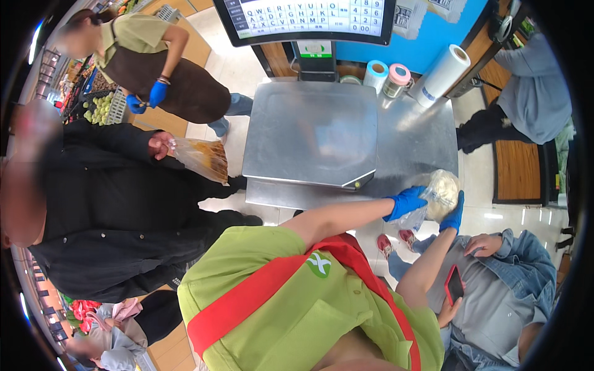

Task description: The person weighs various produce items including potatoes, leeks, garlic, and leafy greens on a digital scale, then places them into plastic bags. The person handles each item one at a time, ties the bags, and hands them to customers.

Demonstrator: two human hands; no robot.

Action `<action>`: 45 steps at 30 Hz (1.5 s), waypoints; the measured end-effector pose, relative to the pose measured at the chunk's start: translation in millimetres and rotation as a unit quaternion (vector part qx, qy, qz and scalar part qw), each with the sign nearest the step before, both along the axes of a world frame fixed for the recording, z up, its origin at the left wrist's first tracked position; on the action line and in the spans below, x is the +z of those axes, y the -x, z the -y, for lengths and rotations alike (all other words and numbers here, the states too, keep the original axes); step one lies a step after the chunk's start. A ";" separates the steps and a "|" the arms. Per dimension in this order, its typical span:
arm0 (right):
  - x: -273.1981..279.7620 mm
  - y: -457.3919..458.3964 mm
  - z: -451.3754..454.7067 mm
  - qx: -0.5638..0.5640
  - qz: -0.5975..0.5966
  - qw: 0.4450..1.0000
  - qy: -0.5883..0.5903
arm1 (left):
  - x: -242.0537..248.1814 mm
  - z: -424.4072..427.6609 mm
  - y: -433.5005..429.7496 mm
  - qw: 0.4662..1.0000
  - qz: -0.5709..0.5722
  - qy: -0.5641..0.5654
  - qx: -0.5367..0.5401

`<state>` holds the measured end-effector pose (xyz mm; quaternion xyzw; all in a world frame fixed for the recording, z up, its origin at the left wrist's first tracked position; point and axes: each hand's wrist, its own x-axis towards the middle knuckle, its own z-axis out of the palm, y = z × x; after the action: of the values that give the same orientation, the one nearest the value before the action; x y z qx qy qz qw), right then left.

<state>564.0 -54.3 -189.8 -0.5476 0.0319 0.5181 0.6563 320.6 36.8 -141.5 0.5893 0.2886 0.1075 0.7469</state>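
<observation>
A clear plastic bag with something round and pale cream inside (441,194) is held at the right front corner of the steel counter. My left hand (406,204), in a blue glove, grips the loose plastic on the bag's left side. Cupped along its lower right side is my right hand (455,214), gloved in blue too. What exactly the bag contains cannot be told. To the left of the bag lies the flat metal plate of a weighing scale (310,134). Behind the plate stands its screen (306,21), which shows letter and number keys.
A plastic bag roll (444,76), a pink-lidded jar (396,81) and a blue-rimmed label roll (376,75) stand on the steel counter (417,134). A person at left holds a filled bag (204,157). Beside my right arm, another holds a red-cased phone (454,285).
</observation>
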 end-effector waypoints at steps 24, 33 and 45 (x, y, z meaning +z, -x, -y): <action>164.4 171.2 -141.0 0.180 0.002 0.974 -0.140 | 142.2 -35.1 189.0 0.956 0.086 -0.155 0.233; 144.1 294.2 -262.5 0.504 0.026 0.853 -0.135 | 154.8 32.1 291.4 0.817 -0.148 -0.177 0.528; 116.9 432.2 -263.0 0.609 0.258 0.703 -0.262 | 340.0 487.9 407.9 0.009 -0.294 -0.300 0.907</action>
<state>131.8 208.7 -73.0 -0.3661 -0.6156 0.6311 0.2979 -87.4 -451.1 198.5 -0.0009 0.7246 0.5922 -0.3524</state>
